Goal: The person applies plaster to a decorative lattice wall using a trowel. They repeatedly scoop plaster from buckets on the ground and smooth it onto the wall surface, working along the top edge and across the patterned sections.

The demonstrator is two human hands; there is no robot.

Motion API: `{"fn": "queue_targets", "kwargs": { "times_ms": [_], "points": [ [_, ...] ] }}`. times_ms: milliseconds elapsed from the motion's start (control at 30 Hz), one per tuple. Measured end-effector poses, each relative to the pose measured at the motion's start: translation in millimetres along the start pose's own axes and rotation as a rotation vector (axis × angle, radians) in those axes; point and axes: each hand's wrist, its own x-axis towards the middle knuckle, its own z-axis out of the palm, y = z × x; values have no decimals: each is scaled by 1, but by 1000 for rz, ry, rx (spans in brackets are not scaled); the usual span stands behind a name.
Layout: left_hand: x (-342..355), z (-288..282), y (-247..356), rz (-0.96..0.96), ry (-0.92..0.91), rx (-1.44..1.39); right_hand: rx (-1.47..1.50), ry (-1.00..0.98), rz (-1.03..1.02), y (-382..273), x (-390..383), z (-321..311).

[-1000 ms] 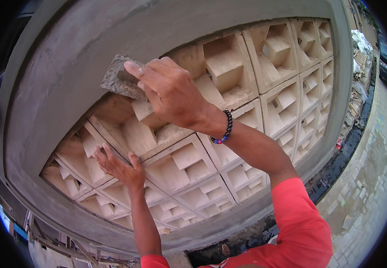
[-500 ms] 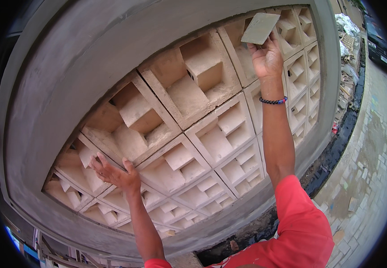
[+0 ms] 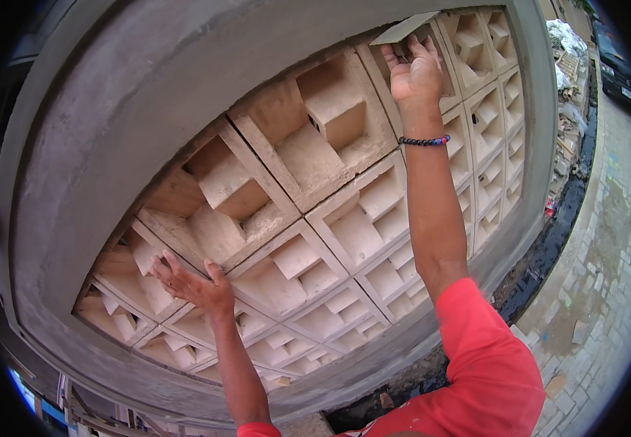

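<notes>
My right hand (image 3: 416, 71) is raised to the upper edge of a wall of pale breeze blocks (image 3: 344, 218). It is closed on a thin, flat, grey-green plastering float (image 3: 405, 28), gripped from below; its handle is mostly hidden by the fingers. The float is tilted and sits close to the grey cement band (image 3: 148, 80) that frames the blocks. Whether it touches the cement I cannot tell. Lower down at the left, my left hand (image 3: 197, 285) is open, fingers spread, against the edges of the blocks, and holds nothing.
The blocks have deep stepped hollows with projecting ledges. To the right run a dark wet gutter (image 3: 548, 255) and a paved path (image 3: 606, 291). Rubble and white sacks (image 3: 566, 44) lie beyond the wall, near a parked dark car (image 3: 617, 65).
My right hand has moved up and left with the float, which has turned from nearly face-on to nearly edge-on against the cement border. My left hand stays at the same blocks.
</notes>
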Motion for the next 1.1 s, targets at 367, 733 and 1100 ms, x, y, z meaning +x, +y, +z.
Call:
{"fn": "queue_targets", "kwargs": {
  "times_ms": [367, 733, 1100],
  "points": [
    [0, 0, -1, 0, 6, 15, 67, 65, 158, 61, -170, 78],
    [1, 1, -3, 1, 10, 10, -35, -276, 157, 13, -185, 5],
    [0, 0, -4, 16, 9, 30, -513, -291, -161, -114, 95, -79]
  ]
}}
